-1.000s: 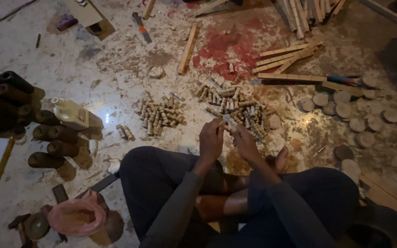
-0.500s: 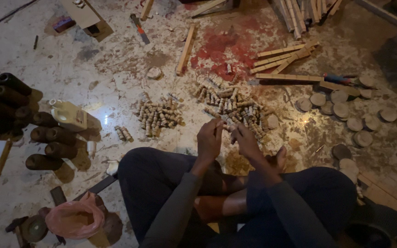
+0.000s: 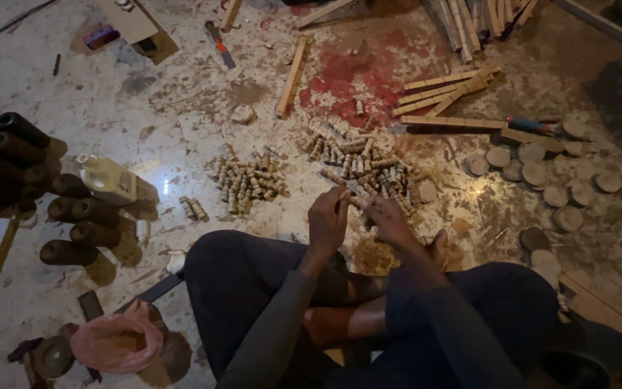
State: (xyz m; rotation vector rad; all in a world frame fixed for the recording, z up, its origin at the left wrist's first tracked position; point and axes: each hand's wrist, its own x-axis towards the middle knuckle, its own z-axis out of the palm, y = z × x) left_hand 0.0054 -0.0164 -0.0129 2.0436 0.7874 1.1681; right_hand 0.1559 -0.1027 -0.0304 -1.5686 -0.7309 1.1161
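Left hand (image 3: 327, 220) and right hand (image 3: 386, 218) together, both pinching one small wooden peg (image 3: 349, 197) between them. Likely mid-trim. Next: steady grip, peg pile (image 3: 360, 160) just ahead of hands.

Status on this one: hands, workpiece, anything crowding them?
Left hand and right hand together pinch a small wooden peg. Peg piles on floor ahead. Nothing blocking.

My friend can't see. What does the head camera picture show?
A person sits cross-legged on a dusty floor, left hand and right hand together pinching a small wooden peg. Ahead lie piles of short pegs, with wooden discs at right and dark cylinders at left.
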